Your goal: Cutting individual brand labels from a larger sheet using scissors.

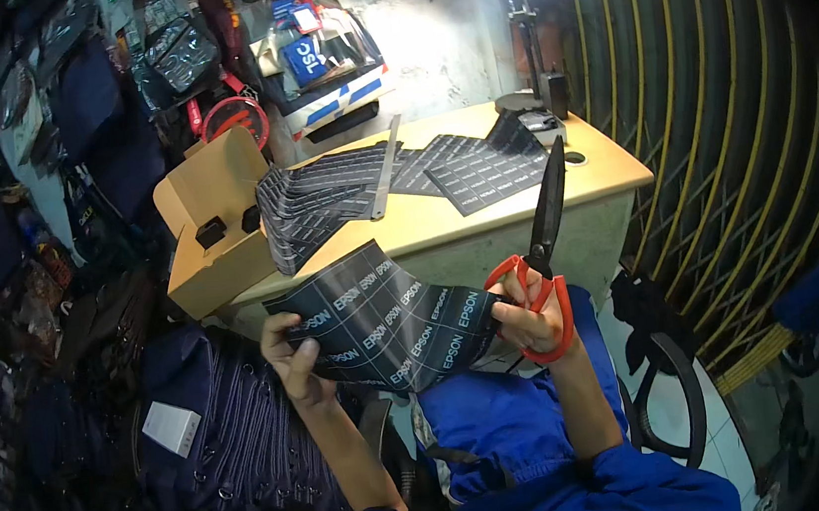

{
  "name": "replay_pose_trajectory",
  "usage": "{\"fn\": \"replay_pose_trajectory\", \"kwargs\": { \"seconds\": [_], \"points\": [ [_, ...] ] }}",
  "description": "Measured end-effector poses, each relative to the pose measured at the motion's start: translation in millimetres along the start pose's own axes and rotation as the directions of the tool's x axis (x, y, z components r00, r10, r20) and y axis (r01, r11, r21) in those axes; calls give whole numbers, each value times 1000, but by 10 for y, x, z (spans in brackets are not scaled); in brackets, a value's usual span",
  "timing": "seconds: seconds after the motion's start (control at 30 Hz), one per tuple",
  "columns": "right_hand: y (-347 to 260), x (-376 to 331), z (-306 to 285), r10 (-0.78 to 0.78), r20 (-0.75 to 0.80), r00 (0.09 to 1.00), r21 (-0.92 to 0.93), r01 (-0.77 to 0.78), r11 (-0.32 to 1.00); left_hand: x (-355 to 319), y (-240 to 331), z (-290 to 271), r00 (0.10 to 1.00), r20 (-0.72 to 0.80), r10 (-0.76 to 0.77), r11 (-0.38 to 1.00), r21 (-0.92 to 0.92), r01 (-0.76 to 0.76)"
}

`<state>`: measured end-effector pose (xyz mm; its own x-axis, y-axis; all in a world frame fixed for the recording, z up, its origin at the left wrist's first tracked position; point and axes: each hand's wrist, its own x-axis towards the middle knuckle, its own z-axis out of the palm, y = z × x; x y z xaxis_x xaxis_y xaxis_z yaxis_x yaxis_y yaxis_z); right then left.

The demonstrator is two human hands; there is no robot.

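Note:
A dark printed sheet (387,310) marked into rectangles with pale lettering is stretched between my hands, sagging in the middle above my lap. My left hand (299,359) pinches its left edge between thumb and fingers. At the other end, my right hand (526,321) grips the sheet's right edge. That same hand carries large scissors (548,209), its fingers through the red handles. The black blades look closed and point up and away from me, clear of the sheet.
Ahead stands a wooden table (600,164) with stacked dark printed sheets (323,193), a metal ruler (388,170) and a loose sheet (491,175). An open cardboard box (216,266) is at its left end. A lamp (530,53) stands back right. Dark bags (236,413) with a white box (170,428) lie left.

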<state>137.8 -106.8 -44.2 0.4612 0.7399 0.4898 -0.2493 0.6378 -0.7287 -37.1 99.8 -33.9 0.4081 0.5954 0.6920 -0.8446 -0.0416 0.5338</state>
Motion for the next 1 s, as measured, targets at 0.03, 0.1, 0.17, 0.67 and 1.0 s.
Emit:
{"fn": "replay_pose_trajectory", "kwargs": {
  "seconds": [0.03, 0.1, 0.17, 0.67, 1.0],
  "points": [
    [-13, -24, -9, -32, -36, 999, -75, 30, 997, 1, 19, 18, 1000, 7, -14, 1000, -1, 14],
    [-45, -64, -64, -54, -66, 996, -98, 47, 994, 16, 55, 24, 995, -42, 93, 995, 32, -92],
    [-186, -106, -2, -63, -83, 995, -395, 25, 918, 4, 123, -45, 996, -9, 89, 991, 97, -88],
    [-195, -132, 36, -142, -44, 989, -345, 118, 931, 83, 192, 136, 889, 155, -430, 834, 446, 325],
    [-136, -53, -93, -244, -195, 950, -158, 215, 964, 76, 154, 171, 630, 312, -711, 648, 639, 415]
  ]
}}
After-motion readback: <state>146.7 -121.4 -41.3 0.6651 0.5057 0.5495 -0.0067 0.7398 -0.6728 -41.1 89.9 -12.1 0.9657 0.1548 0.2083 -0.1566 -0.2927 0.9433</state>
